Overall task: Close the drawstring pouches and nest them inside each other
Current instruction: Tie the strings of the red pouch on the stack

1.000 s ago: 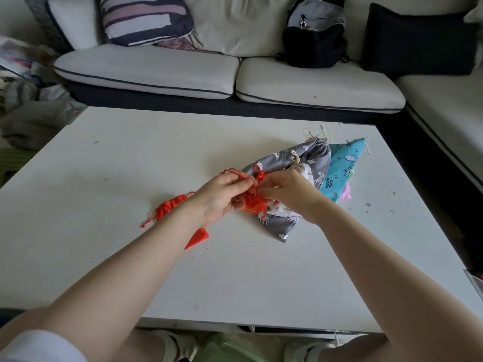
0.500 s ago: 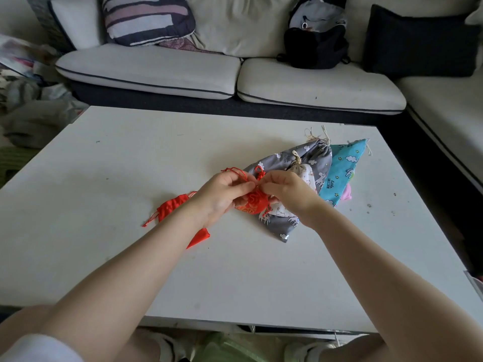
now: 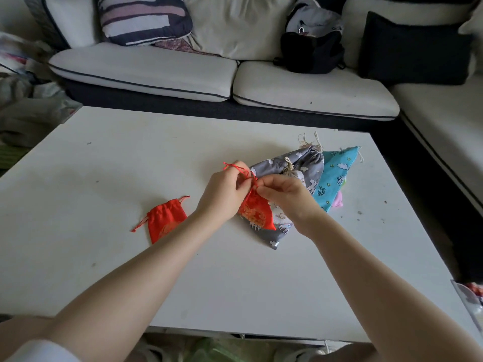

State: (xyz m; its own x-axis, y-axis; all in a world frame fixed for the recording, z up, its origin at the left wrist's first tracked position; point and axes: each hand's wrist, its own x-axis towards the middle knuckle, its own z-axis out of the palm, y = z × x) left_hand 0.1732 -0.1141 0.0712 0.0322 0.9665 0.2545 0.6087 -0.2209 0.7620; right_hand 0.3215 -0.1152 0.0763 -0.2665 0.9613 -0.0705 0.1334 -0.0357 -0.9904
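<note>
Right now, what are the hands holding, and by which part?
Both hold the red pouch by its drawstring at the neck: the left hand pinches the cord loop, the right hand pinches the cord beside it.

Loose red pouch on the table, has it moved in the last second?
No. The loose red pouch keeps its place on the table, left of the grey pouch.
</note>
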